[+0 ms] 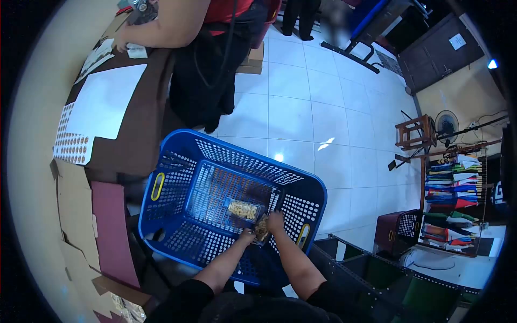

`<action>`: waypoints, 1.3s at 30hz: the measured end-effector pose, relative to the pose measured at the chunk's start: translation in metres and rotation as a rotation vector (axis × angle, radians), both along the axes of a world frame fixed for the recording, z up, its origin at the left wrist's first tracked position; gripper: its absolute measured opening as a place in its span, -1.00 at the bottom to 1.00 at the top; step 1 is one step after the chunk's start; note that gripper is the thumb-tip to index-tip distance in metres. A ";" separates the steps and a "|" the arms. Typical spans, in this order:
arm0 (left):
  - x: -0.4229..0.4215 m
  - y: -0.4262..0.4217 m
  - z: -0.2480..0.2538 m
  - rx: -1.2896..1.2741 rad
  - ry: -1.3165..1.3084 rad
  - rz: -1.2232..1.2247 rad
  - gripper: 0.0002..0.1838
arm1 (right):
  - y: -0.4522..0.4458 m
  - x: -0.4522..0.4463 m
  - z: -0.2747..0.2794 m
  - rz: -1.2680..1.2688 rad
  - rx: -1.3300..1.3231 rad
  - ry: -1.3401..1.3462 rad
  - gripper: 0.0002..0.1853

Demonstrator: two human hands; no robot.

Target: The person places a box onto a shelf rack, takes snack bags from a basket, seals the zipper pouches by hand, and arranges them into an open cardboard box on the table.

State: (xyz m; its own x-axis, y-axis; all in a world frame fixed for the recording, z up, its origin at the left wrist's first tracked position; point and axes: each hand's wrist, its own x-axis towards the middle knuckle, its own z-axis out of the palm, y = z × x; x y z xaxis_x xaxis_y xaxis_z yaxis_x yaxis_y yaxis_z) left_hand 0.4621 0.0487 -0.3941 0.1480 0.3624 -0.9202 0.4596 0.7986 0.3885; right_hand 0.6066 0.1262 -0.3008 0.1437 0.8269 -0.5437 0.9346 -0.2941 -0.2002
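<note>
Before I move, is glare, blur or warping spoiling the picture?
In the head view, lens warping curves the outer scene; same head view: glare spots the white floor tiles, a patch near the top is blurred, blue basket looks dark on its near side, left hand and right hand fairly clear.

Big blue plastic basket (318,189) doing all carrying here, walls full of holes. Yellow grip (158,186) on left end, matching yellow grip (304,236) on right end. Clear pack of pale snacks (243,210) lying on basket bottom (215,180), way closer to right end than left. Brown pack (261,229) just beside it, kinda by near right corner, can't tell if actually touching bottom tbh.
</note>
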 end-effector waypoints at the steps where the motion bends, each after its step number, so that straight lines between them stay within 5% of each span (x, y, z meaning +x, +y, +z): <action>1: -0.001 0.004 0.015 0.002 0.000 0.007 -0.65 | 0.004 -0.003 0.013 0.131 -0.163 -0.009 -0.49; 3: -0.004 0.014 0.043 -0.036 0.110 0.027 -0.42 | 0.000 -0.006 -0.005 0.284 -0.225 -0.031 -0.68; 6: -0.011 -0.006 -0.026 0.061 0.179 0.015 -0.33 | 0.000 -0.027 0.050 0.133 0.101 0.065 -0.68; 8: -0.022 0.016 0.048 0.081 0.125 0.045 -0.33 | 0.004 -0.028 0.069 0.192 0.176 0.183 -0.69; 10: -0.037 0.044 0.094 0.112 0.071 0.079 -0.34 | 0.008 -0.034 0.101 -0.090 0.151 0.451 -0.65; 12: -0.066 0.054 0.111 0.231 -0.331 0.250 -0.34 | 0.004 -0.037 0.118 -0.191 0.370 0.706 -0.57; 14: -0.095 0.059 0.175 0.304 -0.428 0.409 -0.27 | 0.005 -0.045 0.140 -0.356 0.296 0.909 -0.58; 16: -0.121 0.049 0.213 0.798 0.021 0.564 -0.12 | 0.006 -0.076 0.196 -0.474 0.136 1.179 -0.60; 17: -0.138 0.043 0.247 0.818 0.041 0.590 -0.12 | 0.003 -0.102 0.253 -0.549 0.023 1.284 -0.69; 20: -0.189 0.000 0.359 0.941 -0.301 1.106 0.09 | -0.020 -0.151 0.260 -0.404 -0.198 1.494 -0.76; 23: -0.230 -0.066 0.394 1.016 -0.517 1.371 -0.01 | -0.068 -0.229 0.303 -0.285 -0.269 1.604 -0.75; 29: -0.321 -0.182 0.413 1.178 -0.380 1.531 -0.48 | -0.160 -0.343 0.304 0.293 -0.412 1.593 -0.70; 33: -0.364 -0.246 0.429 1.276 -0.151 1.404 -0.58 | -0.200 -0.407 0.336 0.550 -0.349 1.535 -0.50; 34: -0.369 -0.260 0.438 1.275 -0.131 1.439 -0.58 | -0.209 -0.421 0.359 0.480 -0.515 1.493 -0.49; 39: -0.385 -0.312 0.454 1.320 -0.010 1.476 -0.63 | -0.256 -0.473 0.380 0.681 -0.608 1.472 -0.61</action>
